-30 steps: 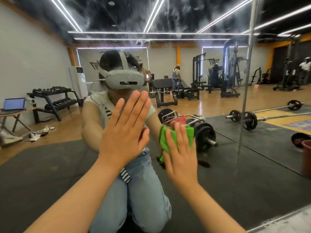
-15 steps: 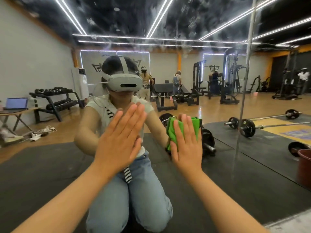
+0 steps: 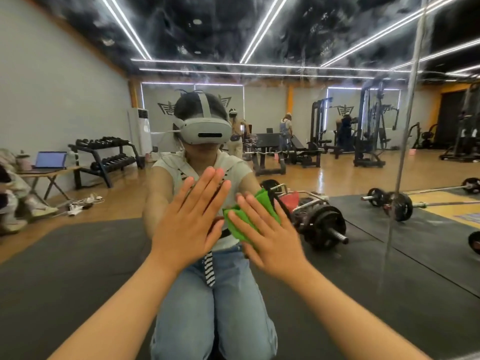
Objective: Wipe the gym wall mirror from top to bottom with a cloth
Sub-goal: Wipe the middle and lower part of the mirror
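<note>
The gym wall mirror (image 3: 78, 255) fills the head view and reflects a kneeling person in a headset. My left hand (image 3: 191, 216) lies flat against the glass with straight fingers. Just right of it, my right hand (image 3: 265, 229) presses a green cloth (image 3: 262, 203) flat onto the mirror, fingers spread over it. The cloth shows above and left of the fingers; the rest is hidden under my palm. A vertical seam (image 3: 405, 141) between mirror panels runs down at the right.
Everything else is a reflection: black floor mats, a loaded barbell (image 3: 324, 224) behind the person, another barbell (image 3: 394, 203) to the right, a dumbbell rack (image 3: 104, 154), a laptop on a folding table (image 3: 49, 162), weight machines and several people at the back.
My right hand has slid the green cloth left across the glass until it nearly touches my left hand. Both hands sit lower against the reflection than one second ago.
</note>
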Demonstrator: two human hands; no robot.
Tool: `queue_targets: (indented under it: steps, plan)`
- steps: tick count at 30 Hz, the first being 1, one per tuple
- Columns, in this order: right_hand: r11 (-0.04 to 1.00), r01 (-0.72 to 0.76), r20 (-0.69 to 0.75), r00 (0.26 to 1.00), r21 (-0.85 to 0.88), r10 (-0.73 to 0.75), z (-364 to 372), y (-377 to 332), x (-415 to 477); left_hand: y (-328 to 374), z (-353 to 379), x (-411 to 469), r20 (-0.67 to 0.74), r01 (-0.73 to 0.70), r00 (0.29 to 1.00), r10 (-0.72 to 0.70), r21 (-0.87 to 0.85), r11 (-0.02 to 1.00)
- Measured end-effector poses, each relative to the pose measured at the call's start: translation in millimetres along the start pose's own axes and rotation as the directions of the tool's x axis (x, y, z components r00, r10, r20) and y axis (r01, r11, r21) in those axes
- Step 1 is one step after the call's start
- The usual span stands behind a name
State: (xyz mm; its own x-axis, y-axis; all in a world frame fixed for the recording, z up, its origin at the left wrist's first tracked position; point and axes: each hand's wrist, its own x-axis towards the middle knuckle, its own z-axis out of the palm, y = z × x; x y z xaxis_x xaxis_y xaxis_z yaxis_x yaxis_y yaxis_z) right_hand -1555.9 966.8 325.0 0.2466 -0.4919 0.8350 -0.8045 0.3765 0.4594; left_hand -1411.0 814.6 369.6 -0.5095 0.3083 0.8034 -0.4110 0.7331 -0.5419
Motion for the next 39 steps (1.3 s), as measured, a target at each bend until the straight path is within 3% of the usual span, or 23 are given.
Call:
queue_targets:
  steps: [1, 2, 3, 5, 6, 7, 8, 10, 13, 15, 16, 18, 20, 21, 23, 27, 29, 31, 32, 34, 36, 38, 39]
  plan:
    - [0.997, 0.057, 0.018, 0.998, -0.046, -0.056, -5.9, 19.9, -1.2, -0.1, -0.4, 0.0, 0.003, -0.001, 1.0, 0.001, 0.01, 1.0]
    - [0.998, -0.017, 0.003, 1.0, -0.056, 0.017, -12.0, 39.8, 1.9, -0.4, -0.8, 0.1, 0.006, -0.003, 1.0, 0.002, 0.023, 1.0]
    - [0.977, -0.211, -0.033, 0.977, -0.02, 0.211, -18.0, 58.5, 8.8, -0.6, -1.0, 0.1, 0.007, -0.001, 1.0, 0.001, 0.034, 0.999]
    - [0.757, -0.642, -0.12, 0.748, 0.121, 0.653, -25.3, 81.4, 28.5, -0.3, -1.4, 0.0, 0.005, 0.003, 1.0, -0.004, 0.037, 0.999]
    - [0.648, -0.743, -0.154, 0.629, 0.168, 0.762, -23.2, 79.3, 39.4, -0.2, -1.2, -0.5, 0.003, 0.005, 1.0, -0.005, 0.032, 0.999]
    - [0.611, -0.773, -0.188, 0.583, 0.172, 0.791, -18.6, 69.9, 46.5, -0.1, -0.5, -1.0, 0.001, 0.005, 1.0, -0.005, 0.028, 1.0]
    - [0.636, -0.755, -0.217, 0.602, 0.16, 0.769, -13.8, 56.2, 49.5, 0.1, 0.0, -1.3, -0.002, 0.005, 1.0, -0.005, 0.025, 1.0]
    - [0.769, -0.626, -0.207, 0.742, 0.129, 0.638, -3.8, 27.6, 39.5, 0.3, 0.5, -1.5, -0.002, 0.011, 1.0, -0.011, 0.019, 1.0]
    - [0.975, -0.221, -0.07, 0.972, 0.021, 0.222, -0.4, 14.5, 4.9, 0.7, 1.0, -1.1, -0.004, 0.017, 1.0, -0.017, 0.006, 1.0]
    - [0.996, 0.058, 0.02, 0.998, -0.071, -0.057, -9.2, 42.8, -2.0, 0.8, 0.6, -1.3, -0.006, 0.014, 1.0, -0.014, 0.003, 1.0]
    - [0.991, 0.077, 0.038, 0.997, -0.107, -0.074, -14.3, 59.3, 2.1, 0.7, 0.1, -1.2, -0.012, 0.015, 1.0, -0.015, 0.001, 1.0]
    - [0.978, -0.199, -0.018, 0.98, -0.063, 0.198, -24.2, 85.7, 22.0, 1.0, -0.6, -0.9, -0.024, 0.019, 1.0, -0.019, 0.003, 1.0]
    - [0.834, -0.549, -0.119, 0.825, 0.059, 0.552, -29.5, 91.6, 50.2, 1.4, -0.7, -0.7, -0.031, 0.02, 0.999, -0.02, 0.009, 1.0]
    - [0.77, -0.631, -0.157, 0.754, 0.098, 0.638, -27.1, 83.9, 62.9, 1.2, -0.5, -0.6, -0.033, 0.02, 0.999, -0.02, 0.009, 1.0]
    - [0.788, -0.608, -0.203, 0.763, 0.096, 0.614, -18.0, 56.5, 71.1, 1.4, 0.5, -0.4, -0.03, 0.02, 0.999, -0.02, 0.005, 1.0]
    - [0.985, -0.173, -0.095, 0.98, 0.01, 0.173, 0.9, 10.0, 20.8, 1.2, -0.2, -0.4, -0.039, 0.025, 0.999, -0.025, -0.003, 1.0]
    - [0.997, 0.07, -0.005, 0.998, -0.045, -0.07, 1.3, 16.4, -3.4, 0.9, -0.9, -0.5, -0.041, 0.026, 0.999, -0.026, -0.005, 1.0]
    - [0.981, 0.175, 0.05, 0.984, -0.078, -0.172, -5.2, 39.1, -2.6, 0.6, -0.8, -0.6, -0.036, 0.027, 0.999, -0.028, -0.004, 1.0]
    - [0.989, 0.124, 0.046, 0.992, -0.077, -0.121, -9.8, 49.7, 5.7, 0.7, -0.9, -0.6, -0.034, 0.026, 0.999, -0.026, -0.005, 1.0]
    - [0.985, -0.172, -0.031, 0.985, -0.009, 0.172, -19.4, 62.7, 33.1, 0.6, -0.7, -1.0, -0.03, 0.023, 0.999, -0.023, 0.0, 1.0]
    - [0.886, -0.452, -0.131, 0.877, 0.105, 0.463, -21.8, 56.5, 61.3, 0.7, -1.2, -0.9, -0.027, 0.024, 0.999, -0.023, 0.001, 1.0]
    - [0.843, -0.525, -0.198, 0.82, 0.117, 0.538, -15.6, 34.4, 74.3, 0.6, -1.3, -1.1, -0.031, 0.025, 0.999, -0.025, -0.001, 1.0]
    - [0.865, -0.49, -0.2, 0.842, 0.107, 0.501, -11.1, 23.3, 72.3, 0.9, -1.3, -1.2, -0.034, 0.026, 0.999, -0.026, -0.002, 1.0]
